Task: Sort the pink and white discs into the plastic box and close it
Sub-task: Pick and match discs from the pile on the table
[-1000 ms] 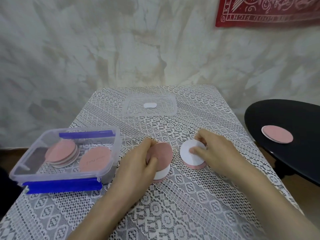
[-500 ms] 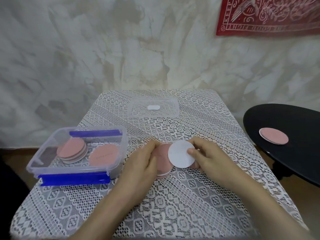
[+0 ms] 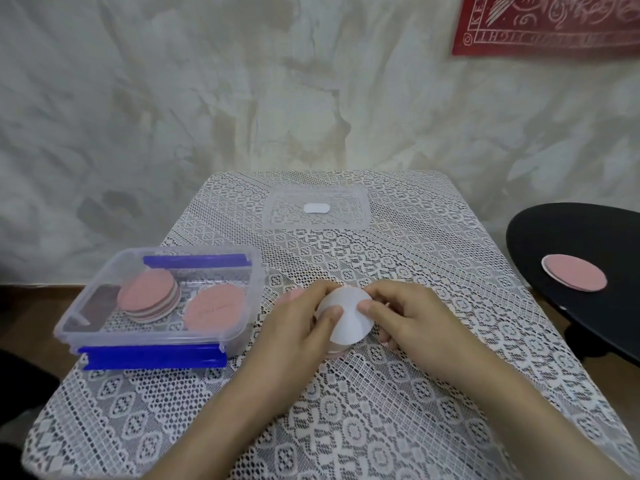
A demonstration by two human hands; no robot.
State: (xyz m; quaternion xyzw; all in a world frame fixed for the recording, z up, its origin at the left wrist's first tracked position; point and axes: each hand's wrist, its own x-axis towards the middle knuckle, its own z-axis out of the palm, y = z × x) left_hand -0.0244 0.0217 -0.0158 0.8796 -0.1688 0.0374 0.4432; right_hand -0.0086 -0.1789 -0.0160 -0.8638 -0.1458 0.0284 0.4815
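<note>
Both hands meet at the middle of the lace-covered table (image 3: 363, 427). My left hand (image 3: 298, 334) and my right hand (image 3: 412, 323) together grip one small stack of discs (image 3: 349, 323), white face up, pink edges showing beneath. Thumbs press on its top. To the left stands the clear plastic box (image 3: 104, 327) with blue clips, open. Inside it lies a tilted pile of pink and white discs (image 3: 149, 299) and a single pink disc (image 3: 214, 308). The clear lid (image 3: 277, 220) lies flat at the table's far side.
A black round side table (image 3: 554, 230) stands at the right, with two more discs (image 3: 575, 277) on it, pink on top. A mottled white wall rises behind, with a red cloth (image 3: 547, 22) hanging at the upper right.
My right hand carried its white-faced discs leftward onto the pink-topped discs in my left hand. The two piles are now one stack held by both hands.
</note>
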